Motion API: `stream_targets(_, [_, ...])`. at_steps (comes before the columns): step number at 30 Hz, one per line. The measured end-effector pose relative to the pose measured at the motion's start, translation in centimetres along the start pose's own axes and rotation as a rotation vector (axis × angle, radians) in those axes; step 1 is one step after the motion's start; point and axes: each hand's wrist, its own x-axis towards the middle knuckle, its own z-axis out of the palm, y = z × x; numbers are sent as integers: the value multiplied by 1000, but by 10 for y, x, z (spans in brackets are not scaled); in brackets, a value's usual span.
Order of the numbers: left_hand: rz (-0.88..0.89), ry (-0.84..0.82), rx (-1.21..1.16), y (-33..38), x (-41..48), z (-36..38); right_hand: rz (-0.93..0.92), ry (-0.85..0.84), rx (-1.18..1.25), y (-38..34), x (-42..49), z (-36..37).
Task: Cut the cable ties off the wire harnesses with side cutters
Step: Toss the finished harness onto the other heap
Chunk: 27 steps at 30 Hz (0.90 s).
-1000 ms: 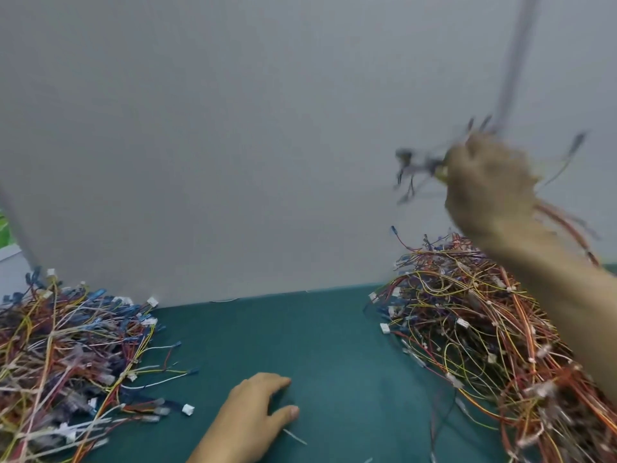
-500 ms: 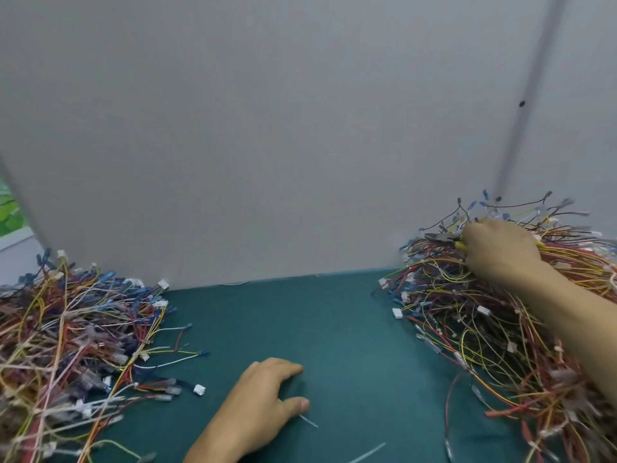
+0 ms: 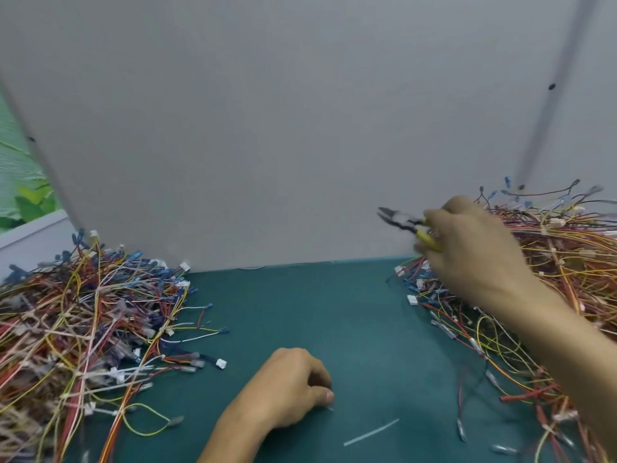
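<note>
My right hand grips yellow-handled side cutters. Their dark jaws point left and stand slightly apart, with nothing between them. The hand hovers at the left edge of the right pile of wire harnesses. My left hand rests on the green mat near the front. Its fingers are curled, with the thumb against them, and a small white cable tie scrap pokes out under the thumb. A second pile of wire harnesses covers the left side.
A cut white cable tie piece lies on the mat right of my left hand. A grey panel stands close behind the mat. Loose wires from the right pile trail toward the front right.
My right hand came down from high up onto the right pile, then drew back left, showing the cutters. My left hand's fingers curled in from flat.
</note>
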Motion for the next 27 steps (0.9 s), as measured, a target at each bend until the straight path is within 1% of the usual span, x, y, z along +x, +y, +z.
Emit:
stream_targets(3, [25, -93, 5, 15, -6, -1, 44, -178, 182, -35, -33, 18])
stream_targets(6, [70, -224, 35, 33, -17, -1, 104, -392, 251, -58, -62, 46])
stream_targets(8, [71, -278, 43, 42, -27, 1, 130, -510, 278, -68, -80, 63])
stream_targets(11, [83, -297, 58, 51, -36, 1, 138, -591, 290, -77, -100, 79])
stream_targets(14, [63, -298, 31, 47, -37, -13, 118, -598, 298, -80, -110, 85])
stream_targets(16, [2, -235, 26, 36, -37, -26, 114, -583, 293, -81, -113, 87])
stream_targets(18, [-62, -127, 3, 20, -36, -37, 92, -577, 272, -81, -114, 89])
stream_targets(21, [-178, 129, 3, -9, -37, -54, 72, -592, 281, -81, -113, 91])
stream_targets(25, [-436, 551, 171, -44, -39, -66, 69, -584, 292, -80, -111, 92])
stream_targets(26, [-500, 620, 193, -52, -40, -67, 65, -582, 295, -80, -112, 92])
stream_targets(27, [-562, 650, 205, -59, -41, -68, 59, -580, 297, -80, -112, 92])
